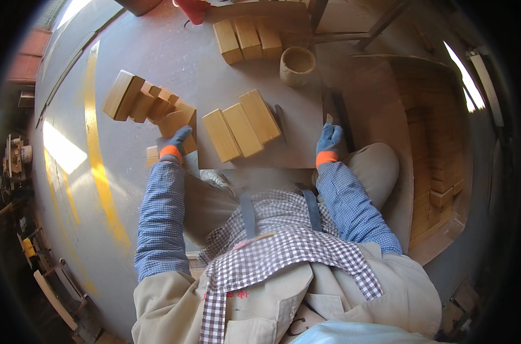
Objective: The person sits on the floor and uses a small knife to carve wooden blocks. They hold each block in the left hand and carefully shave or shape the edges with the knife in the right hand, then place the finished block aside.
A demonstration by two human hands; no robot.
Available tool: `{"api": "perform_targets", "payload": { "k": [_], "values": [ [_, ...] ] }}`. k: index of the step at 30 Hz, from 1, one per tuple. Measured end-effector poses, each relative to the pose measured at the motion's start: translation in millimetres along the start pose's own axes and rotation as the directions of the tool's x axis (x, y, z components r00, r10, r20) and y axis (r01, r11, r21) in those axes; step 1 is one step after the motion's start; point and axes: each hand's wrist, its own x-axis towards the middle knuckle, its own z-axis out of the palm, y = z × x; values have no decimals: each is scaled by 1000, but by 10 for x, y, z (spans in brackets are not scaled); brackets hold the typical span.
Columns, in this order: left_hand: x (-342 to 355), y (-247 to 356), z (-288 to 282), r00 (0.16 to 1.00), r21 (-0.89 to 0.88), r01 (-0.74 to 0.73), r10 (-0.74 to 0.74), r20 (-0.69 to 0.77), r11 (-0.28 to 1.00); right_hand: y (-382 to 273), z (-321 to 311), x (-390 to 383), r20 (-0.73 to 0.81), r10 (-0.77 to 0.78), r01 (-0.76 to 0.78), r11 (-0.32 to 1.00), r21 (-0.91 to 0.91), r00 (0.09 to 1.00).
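My left hand [178, 139], in a blue glove with an orange cuff, is closed at the near edge of a wooden block [177, 120]. That block lies against a group of light wooden blocks [148, 103] on the floor. My right hand [329, 139], gloved alike, is closed around a thin tool [329, 119]; only its pale tip shows beyond the fingers. Between my hands, three wooden blocks [236, 127] lie side by side on a grey board [214, 94]. Just right of them rests a narrow dark strip [280, 118].
Three more blocks [248, 39] sit at the board's far side, beside a smeared tan pot [298, 64]. A large open carton [407, 109] at right holds stacked wood pieces [438, 155]. Dark metal legs [381, 23] stand beyond. A yellow line [94, 126] crosses the floor at left.
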Motion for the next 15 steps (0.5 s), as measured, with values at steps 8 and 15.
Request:
{"api": "perform_targets", "payload": {
  "k": [8, 15],
  "values": [
    [166, -41, 135, 946, -62, 283, -290, -148, 957, 198, -255, 380, 34, -18, 23, 989, -145, 999],
    [86, 543, 298, 785, -216, 495, -539, -304, 842, 307, -267, 476, -3, -31, 31, 998, -49, 1000]
  ]
}}
